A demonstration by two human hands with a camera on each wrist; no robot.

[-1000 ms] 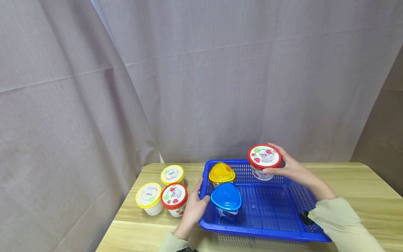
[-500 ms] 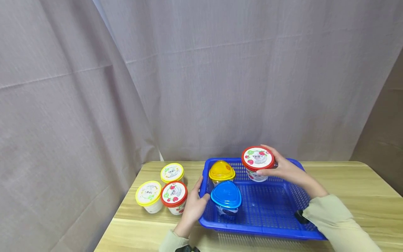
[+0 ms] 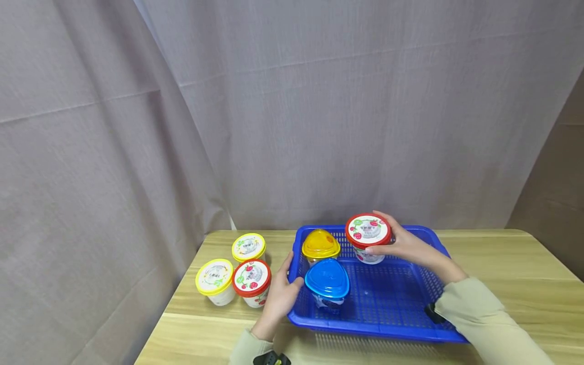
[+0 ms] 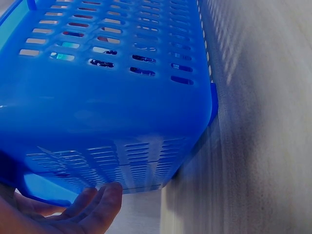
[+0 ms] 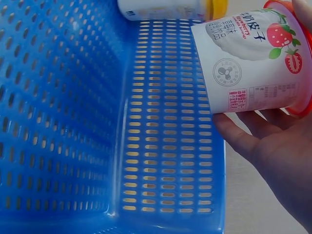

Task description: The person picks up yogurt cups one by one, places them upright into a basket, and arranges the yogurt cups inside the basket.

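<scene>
My right hand (image 3: 403, 247) holds a red-lidded strawberry yogurt cup (image 3: 367, 230) upright over the back of the blue plastic basket (image 3: 388, 332). In the right wrist view, the cup (image 5: 248, 63) shows printed strawberries and the fingers reach around its side. At the basket's left end, my left hand (image 3: 281, 296) grips the rim, thumb on top. The left wrist view shows fingertips (image 4: 111, 195) at the basket's outer wall (image 4: 102, 107). Inside the basket, a yellow-lidded cup (image 3: 321, 244) stands behind a blue-lidded cup (image 3: 327, 279), both at the left end.
Left of the basket, a red-lidded cup (image 3: 252, 279) and two yellow-lidded cups, one at the front (image 3: 214, 278) and one at the back (image 3: 248, 247), stand close together on the wooden table (image 3: 182, 334). A grey curtain (image 3: 296, 126) hangs behind the table.
My right hand has carried the strawberry yogurt cup leftward over the basket, toward the yellow-lidded cup. The basket's right end has shifted slightly left. My left hand stays at the rim.
</scene>
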